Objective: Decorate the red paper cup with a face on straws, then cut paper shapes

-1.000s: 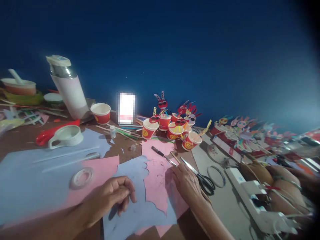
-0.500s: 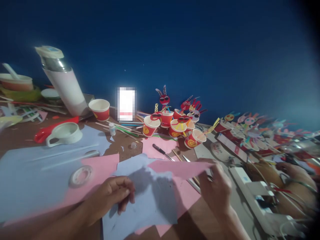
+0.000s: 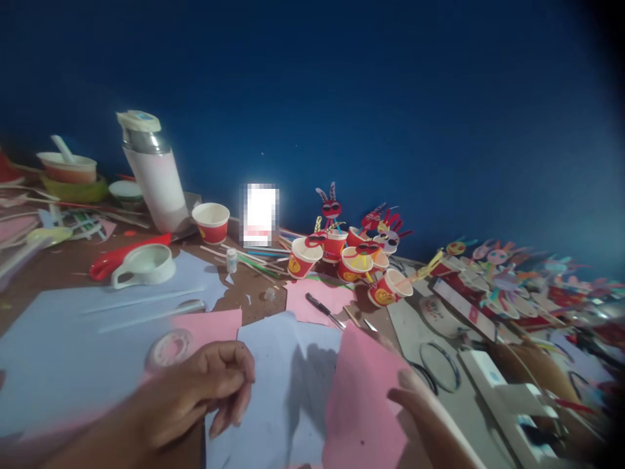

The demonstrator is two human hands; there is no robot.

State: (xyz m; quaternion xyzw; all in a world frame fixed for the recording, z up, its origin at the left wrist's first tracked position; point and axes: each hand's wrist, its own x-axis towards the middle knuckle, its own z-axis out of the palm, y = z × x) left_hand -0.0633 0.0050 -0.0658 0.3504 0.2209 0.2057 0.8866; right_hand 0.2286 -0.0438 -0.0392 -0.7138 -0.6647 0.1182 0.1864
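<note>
My right hand (image 3: 420,398) grips the right edge of a pink sheet of paper (image 3: 364,391), its fingertips partly behind the sheet. The pink paper is tilted over a pale blue sheet of paper (image 3: 273,365) and casts a shadow on it. Above the left part of that blue sheet is my left hand (image 3: 219,384), its fingers curled in loosely with nothing visible in them. Close behind the left hand lies a roll of white tape (image 3: 170,350). A black pen (image 3: 325,309) rests on another piece of pink paper (image 3: 295,303) farther back.
Red paper cups (image 3: 303,260) with paper-face figures stand at the back. At left are a white cup with a handle (image 3: 144,266), a tall white flask (image 3: 157,189) and a small bottle (image 3: 231,260). A power strip (image 3: 512,407) and phone (image 3: 465,309) lie at right, beside another person's arm.
My right hand has swung the pink paper from nearly level to hanging lower and nearer me. The left hand stays near the blue sheet. The view has shifted left.
</note>
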